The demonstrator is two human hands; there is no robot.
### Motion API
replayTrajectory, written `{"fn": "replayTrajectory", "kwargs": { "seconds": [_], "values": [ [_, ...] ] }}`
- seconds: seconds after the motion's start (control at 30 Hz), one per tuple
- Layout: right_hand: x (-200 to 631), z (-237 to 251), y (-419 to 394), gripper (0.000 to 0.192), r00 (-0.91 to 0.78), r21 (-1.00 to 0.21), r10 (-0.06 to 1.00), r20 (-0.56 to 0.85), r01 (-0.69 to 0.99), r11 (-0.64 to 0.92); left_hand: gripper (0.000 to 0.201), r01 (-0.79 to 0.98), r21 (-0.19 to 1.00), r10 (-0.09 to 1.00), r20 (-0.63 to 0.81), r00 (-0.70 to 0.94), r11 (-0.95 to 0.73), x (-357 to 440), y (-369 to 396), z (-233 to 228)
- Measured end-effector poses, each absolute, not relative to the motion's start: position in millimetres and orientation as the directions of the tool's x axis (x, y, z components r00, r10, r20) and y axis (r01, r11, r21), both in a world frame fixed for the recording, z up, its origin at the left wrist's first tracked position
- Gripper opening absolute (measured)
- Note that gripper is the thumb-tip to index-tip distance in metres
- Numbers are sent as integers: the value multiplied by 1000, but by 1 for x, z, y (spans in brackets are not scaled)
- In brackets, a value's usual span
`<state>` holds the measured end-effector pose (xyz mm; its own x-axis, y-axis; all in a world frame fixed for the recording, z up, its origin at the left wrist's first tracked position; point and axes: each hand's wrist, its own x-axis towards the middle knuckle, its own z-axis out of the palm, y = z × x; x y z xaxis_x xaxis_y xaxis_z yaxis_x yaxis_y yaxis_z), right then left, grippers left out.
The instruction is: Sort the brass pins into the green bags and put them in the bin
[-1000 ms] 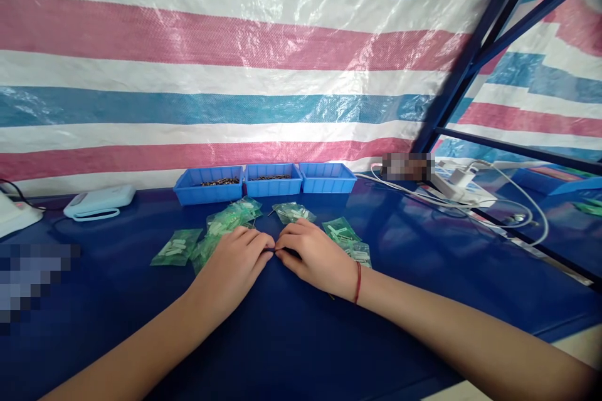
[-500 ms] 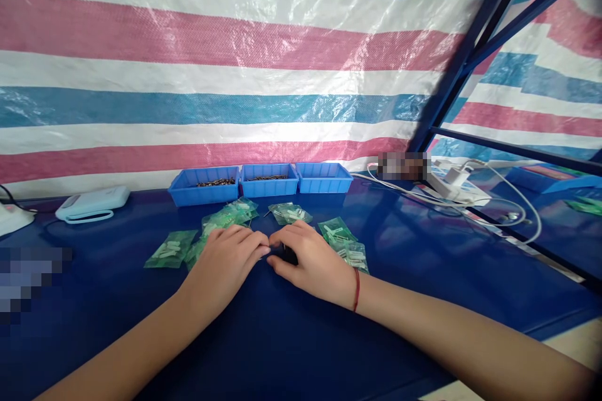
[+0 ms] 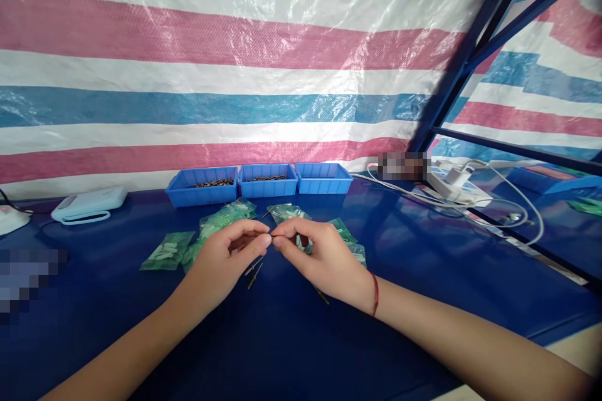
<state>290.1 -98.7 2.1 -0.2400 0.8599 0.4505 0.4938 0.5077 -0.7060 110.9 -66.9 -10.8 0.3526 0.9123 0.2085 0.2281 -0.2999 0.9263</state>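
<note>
- The plastic sheet (image 3: 226, 108) is showing wide stripes of red, white and blue.
- The table (image 3: 301, 344) is gleaming deep navy.
- The trays (image 3: 268, 189) are showing a brighter blue, and the metal bits (image 3: 215, 183) inside are showing brown.
- The bags (image 3: 185, 244) are tinting green over white pieces (image 3: 166, 251).
- The loose pins (image 3: 253, 282) are looking part brassy, part silvery, perhaps, being so small.
- The bracelet (image 3: 375, 294) is showing dark red.
- The cables (image 3: 536, 225) are showing white.
- The case (image 3: 89, 202) is showing pale blue.
</note>
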Motion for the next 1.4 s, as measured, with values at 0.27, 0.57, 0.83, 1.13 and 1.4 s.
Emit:
{"fn": "replayTrajectory", "kwargs": {
  "seconds": [0.27,0.57,0.83,1.13,1.4],
  "values": [
    [288,1,-96,16,-200,-903,933,299,257,345,21,194,935,923,230,309,-298,111,-69,-11],
    [285,-1,-96,22,-271,-915,931,245,254,315,24,230,935,942,207,264,-270,111,-73,-11],
    [284,0,-95,24,-299,-919,920,252,224,324,22,203,935,935,234,267,-292,112,-72,-12],
    [287,-9,-90,10,-160,-922,927,338,140,360,26,318,899,934,209,289,-300,112,-71,-11],
    [304,12,-18,8,-37,-581,766,642,628,517,28,689,279,736,377,562,-669,102,-64,-24]
  ]
}}
